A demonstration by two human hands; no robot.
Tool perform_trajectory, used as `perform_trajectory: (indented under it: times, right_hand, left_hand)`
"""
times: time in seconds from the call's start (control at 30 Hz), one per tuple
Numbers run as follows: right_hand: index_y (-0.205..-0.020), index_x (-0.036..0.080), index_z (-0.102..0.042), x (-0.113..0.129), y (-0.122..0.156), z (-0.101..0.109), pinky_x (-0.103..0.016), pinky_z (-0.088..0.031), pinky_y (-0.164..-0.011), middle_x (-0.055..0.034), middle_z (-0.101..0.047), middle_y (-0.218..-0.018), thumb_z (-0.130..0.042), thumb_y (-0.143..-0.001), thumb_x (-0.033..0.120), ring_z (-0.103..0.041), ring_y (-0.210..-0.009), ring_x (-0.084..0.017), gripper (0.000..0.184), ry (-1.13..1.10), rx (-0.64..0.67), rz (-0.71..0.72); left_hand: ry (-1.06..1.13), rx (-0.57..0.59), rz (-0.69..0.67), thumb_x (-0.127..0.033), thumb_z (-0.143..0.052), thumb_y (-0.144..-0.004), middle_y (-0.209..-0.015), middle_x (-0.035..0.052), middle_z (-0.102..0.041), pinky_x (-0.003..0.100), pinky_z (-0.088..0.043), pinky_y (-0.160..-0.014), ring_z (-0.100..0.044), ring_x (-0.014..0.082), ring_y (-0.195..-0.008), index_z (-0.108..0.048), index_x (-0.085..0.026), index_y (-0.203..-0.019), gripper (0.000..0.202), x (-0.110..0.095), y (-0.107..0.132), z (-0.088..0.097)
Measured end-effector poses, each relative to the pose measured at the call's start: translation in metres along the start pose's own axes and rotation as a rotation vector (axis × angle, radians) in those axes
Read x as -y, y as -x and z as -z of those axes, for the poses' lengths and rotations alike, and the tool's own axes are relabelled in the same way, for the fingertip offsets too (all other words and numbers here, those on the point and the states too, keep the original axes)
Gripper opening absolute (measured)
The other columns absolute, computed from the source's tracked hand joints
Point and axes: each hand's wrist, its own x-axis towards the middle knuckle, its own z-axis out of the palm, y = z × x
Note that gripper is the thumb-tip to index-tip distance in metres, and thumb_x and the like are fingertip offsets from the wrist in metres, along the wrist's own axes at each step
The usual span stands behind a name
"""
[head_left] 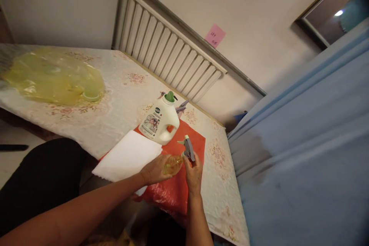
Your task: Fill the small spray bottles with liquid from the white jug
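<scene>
My left hand is closed around a small clear spray bottle with yellowish liquid or tint. At its neck, my right hand grips the grey trigger spray head. The bottle is tilted, and its nozzle end points up and away from me. Whether the head is fully seated on the neck I cannot tell. Just beyond my hands stands a large white jug with a label, a handle and a green piece in its mouth. Beneath lies a red plastic sheet, partly covered by white paper towel.
A yellow translucent bag holding something rests at the table's left. Behind the jug lie pruning shears. The flowered tablecloth runs up to a radiator. A blue curtain hangs along the right side.
</scene>
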Motion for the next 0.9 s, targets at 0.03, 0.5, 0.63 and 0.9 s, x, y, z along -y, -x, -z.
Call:
perform_trajectory:
  times: [0.03,0.5,0.63,0.9]
  right_hand:
    - [-0.107,0.017,-0.071,-0.004,0.002,-0.002,-0.035,-0.051,-0.086,-0.0086,-0.075,-0.102,-0.069,-0.084,0.041,-0.068,-0.09,-0.022,0.034,-0.014,0.007,-0.015]
    - [-0.105,0.018,-0.071,-0.009,0.016,-0.007,-0.035,-0.048,-0.088,-0.0059,-0.073,-0.101,-0.068,-0.083,0.037,-0.065,-0.094,-0.022,0.029,-0.06,0.008,-0.099]
    - [-0.1,0.018,-0.07,-0.01,0.016,-0.01,-0.033,-0.048,-0.085,-0.0052,-0.073,-0.096,-0.071,-0.081,0.038,-0.065,-0.09,-0.021,0.028,-0.063,-0.023,-0.103]
    - [-0.096,0.016,-0.068,-0.014,0.011,-0.012,-0.033,-0.049,-0.084,-0.0054,-0.072,-0.094,-0.076,-0.075,0.036,-0.065,-0.088,-0.021,0.029,-0.067,-0.052,-0.086]
  left_hand:
    - [0.002,0.008,-0.009,-0.035,-0.077,-0.072,-0.123,0.0081,-0.065,0.045,-0.049,-0.101,-0.061,0.0293,-0.113,-0.05,-0.024,-0.131,0.066,0.001,0.0,0.0]
    - [-0.006,0.033,0.007,-0.032,-0.077,-0.072,-0.129,0.0123,-0.061,0.049,-0.045,-0.106,-0.058,0.0322,-0.121,-0.044,-0.022,-0.135,0.072,0.005,0.0,-0.004]
    - [-0.001,0.027,0.006,-0.031,-0.078,-0.071,-0.131,0.0118,-0.059,0.049,-0.045,-0.106,-0.057,0.0312,-0.122,-0.042,-0.022,-0.136,0.075,0.008,0.001,-0.007]
    - [-0.004,0.02,-0.029,-0.034,-0.078,-0.074,-0.125,0.0103,-0.061,0.049,-0.046,-0.104,-0.058,0.0311,-0.119,-0.045,-0.022,-0.133,0.069,0.014,0.002,-0.011]
